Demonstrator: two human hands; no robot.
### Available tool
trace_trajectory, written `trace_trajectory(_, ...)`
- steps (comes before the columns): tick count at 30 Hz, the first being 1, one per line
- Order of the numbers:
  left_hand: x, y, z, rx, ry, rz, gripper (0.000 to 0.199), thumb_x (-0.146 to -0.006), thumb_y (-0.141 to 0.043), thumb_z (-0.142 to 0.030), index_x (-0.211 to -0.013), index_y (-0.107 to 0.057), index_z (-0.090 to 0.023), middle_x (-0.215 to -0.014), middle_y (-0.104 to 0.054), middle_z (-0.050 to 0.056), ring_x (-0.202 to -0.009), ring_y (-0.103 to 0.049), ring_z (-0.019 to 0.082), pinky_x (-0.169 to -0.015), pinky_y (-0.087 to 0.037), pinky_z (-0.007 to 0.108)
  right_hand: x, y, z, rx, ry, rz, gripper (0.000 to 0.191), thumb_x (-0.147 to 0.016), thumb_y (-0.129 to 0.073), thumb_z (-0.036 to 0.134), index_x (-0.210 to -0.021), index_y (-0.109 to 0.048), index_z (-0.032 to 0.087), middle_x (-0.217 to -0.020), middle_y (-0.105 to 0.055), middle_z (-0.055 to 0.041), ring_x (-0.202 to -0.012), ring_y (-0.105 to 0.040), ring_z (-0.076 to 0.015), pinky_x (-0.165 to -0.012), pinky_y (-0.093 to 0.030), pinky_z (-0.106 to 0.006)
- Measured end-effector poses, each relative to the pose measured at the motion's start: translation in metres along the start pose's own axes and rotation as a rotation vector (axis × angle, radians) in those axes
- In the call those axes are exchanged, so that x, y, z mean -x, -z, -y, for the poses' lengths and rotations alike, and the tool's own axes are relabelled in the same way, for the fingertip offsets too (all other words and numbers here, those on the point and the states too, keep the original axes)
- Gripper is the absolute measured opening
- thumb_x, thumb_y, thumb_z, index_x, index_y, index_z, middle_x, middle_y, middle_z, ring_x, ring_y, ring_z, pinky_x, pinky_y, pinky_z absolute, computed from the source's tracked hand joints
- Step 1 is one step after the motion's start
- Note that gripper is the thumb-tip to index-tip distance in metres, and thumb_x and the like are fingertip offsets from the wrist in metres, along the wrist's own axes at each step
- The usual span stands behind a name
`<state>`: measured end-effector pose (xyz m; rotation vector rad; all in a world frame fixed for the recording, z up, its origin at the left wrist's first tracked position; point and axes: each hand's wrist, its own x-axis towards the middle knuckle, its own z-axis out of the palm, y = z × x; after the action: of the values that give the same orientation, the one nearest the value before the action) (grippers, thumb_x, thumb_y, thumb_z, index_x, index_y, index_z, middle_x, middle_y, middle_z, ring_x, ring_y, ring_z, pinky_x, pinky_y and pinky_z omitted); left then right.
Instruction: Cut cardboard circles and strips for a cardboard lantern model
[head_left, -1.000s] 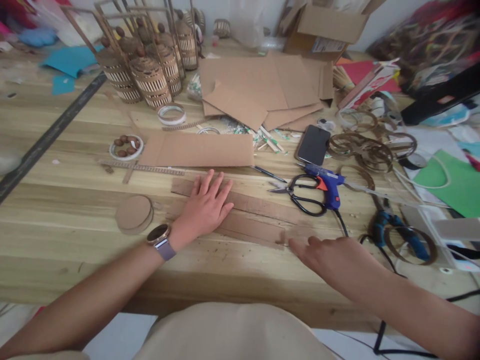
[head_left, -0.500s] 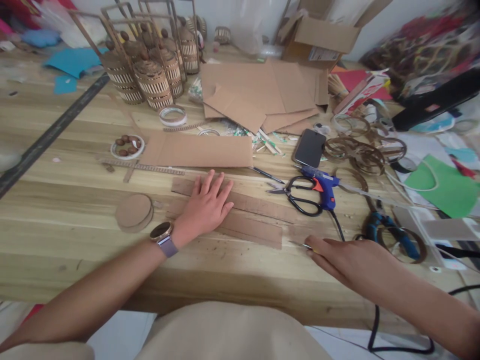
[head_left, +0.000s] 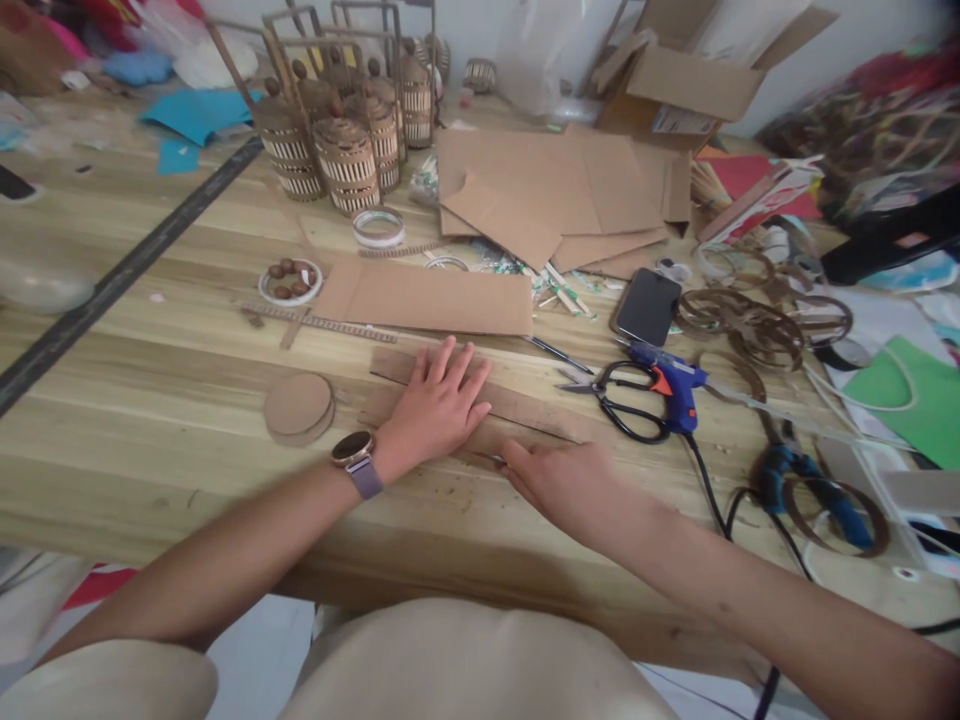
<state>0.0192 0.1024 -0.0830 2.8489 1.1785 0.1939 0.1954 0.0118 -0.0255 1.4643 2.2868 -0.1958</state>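
My left hand (head_left: 433, 408) lies flat with its fingers spread, pressing on narrow brown cardboard strips. The farther cardboard strip (head_left: 529, 408) runs out from under it to the right. Close beside it, my right hand (head_left: 562, 485) is closed around a slim craft knife (head_left: 498, 459). Only the knife's tip shows, at the nearer cardboard strip (head_left: 480, 440); the handle is hidden in the fingers. Two round cardboard discs (head_left: 298, 405) lie left of my left hand. Black-handled scissors (head_left: 634, 402) and a blue glue gun (head_left: 679, 388) rest beyond my right hand.
A wide cardboard piece (head_left: 442, 298) and a pen (head_left: 561, 354) lie beyond the hands. Farther back are stacked cardboard sheets (head_left: 525, 175) and several lantern-like bamboo pieces (head_left: 346, 165). A phone (head_left: 647, 308), pliers (head_left: 814, 485) and brown rings (head_left: 750, 325) are at right.
My right hand has moved left with the craft knife, from beyond the strips' right end to beside my left hand. The left hand stays on the strips. The view has shifted slightly.
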Motion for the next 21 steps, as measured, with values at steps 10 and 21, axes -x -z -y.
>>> trace_trajectory(10,-0.001,0.001,0.000,0.015,-0.001,0.015,0.058,-0.105,-0.038,-0.041,-0.155,-0.041,-0.010,-0.163,-0.034,0.021,-0.153,-0.023,0.044,-0.118,-0.026,0.068,-0.010,0.016,0.012,0.075,0.043,0.055,0.029,-0.086,-0.053,-0.004,-0.104,-0.064,0.015,-0.069,-0.075,-0.0064,-0.058,-0.073,-0.0225,-0.041,-0.026,-0.025)
trace_trajectory(21,0.001,0.001,0.003,0.009,-0.001,0.030,0.060,-0.106,-0.036,-0.043,-0.156,-0.040,-0.010,-0.163,-0.034,0.021,-0.153,-0.021,0.044,-0.121,-0.022,0.066,0.018,0.001,-0.012,0.181,0.052,0.088,0.044,-0.080,-0.056,-0.006,-0.115,-0.063,0.019,-0.068,-0.073,-0.0018,-0.056,-0.073,-0.0230,-0.039,-0.021,-0.027)
